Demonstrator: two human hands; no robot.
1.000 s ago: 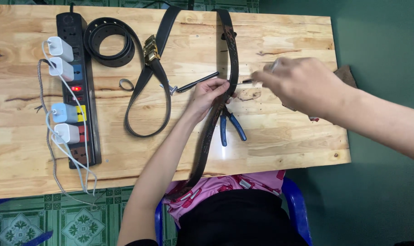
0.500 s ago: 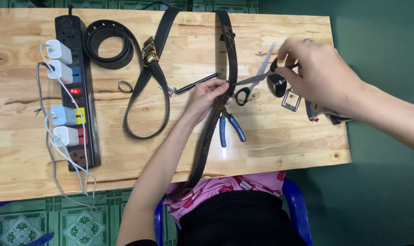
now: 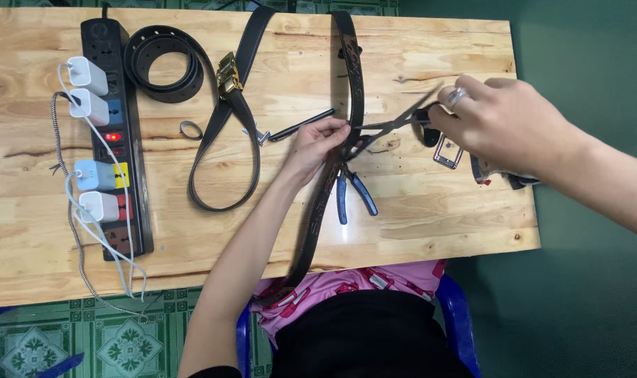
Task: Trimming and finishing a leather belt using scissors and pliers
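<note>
On the pale wooden bench [image 3: 416, 231] — three dark leather belts: one coiled [image 3: 161, 64], one looped with a brass buckle [image 3: 227, 126], one long [image 3: 350, 77]. Four white chargers [image 3: 87, 73] sit in one black power strip [image 3: 133, 210] — beside the strip, one small metal ring [image 3: 189, 130].

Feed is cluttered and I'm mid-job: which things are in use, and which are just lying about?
In use: long dark belt, pinched by the left hand; scissors in the right hand.

Lying about: blue-handled pliers, coiled belt, buckled belt, power strip, small metal buckle.

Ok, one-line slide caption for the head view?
Left hand pins a dark belt on the wooden table while right hand brings scissors to it.
</note>
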